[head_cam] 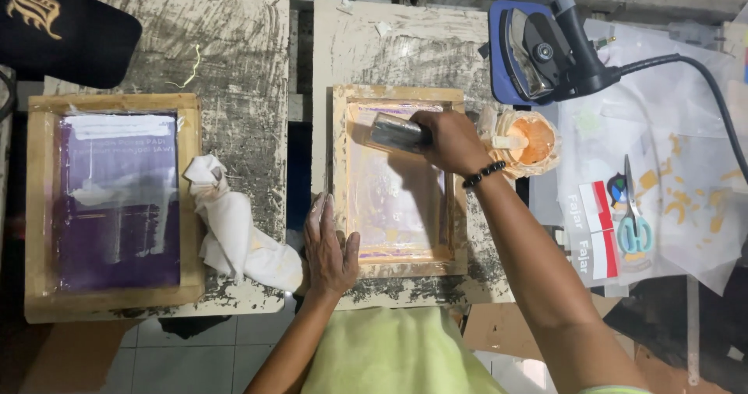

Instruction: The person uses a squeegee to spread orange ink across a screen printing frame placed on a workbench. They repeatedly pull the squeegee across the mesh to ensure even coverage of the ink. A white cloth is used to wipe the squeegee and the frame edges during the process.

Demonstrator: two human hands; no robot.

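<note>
Wooden squeegee (399, 133) lies crosswise on the screen frame (399, 265), right hand (450, 141) gripping it.

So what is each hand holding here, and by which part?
The right hand grips a squeegee by its right end. The left hand holds nothing; it lies flat on the wooden screen frame.

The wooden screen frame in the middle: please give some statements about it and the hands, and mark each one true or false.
1. The right hand holds a squeegee on the middle screen frame. True.
2. The left hand lifts the white cloth. False: it presses flat on the frame's left edge.
3. Scissors lie at the right. True.
4. The iron rests on the purple screen. False: it sits on a blue pad, upper right.
</note>
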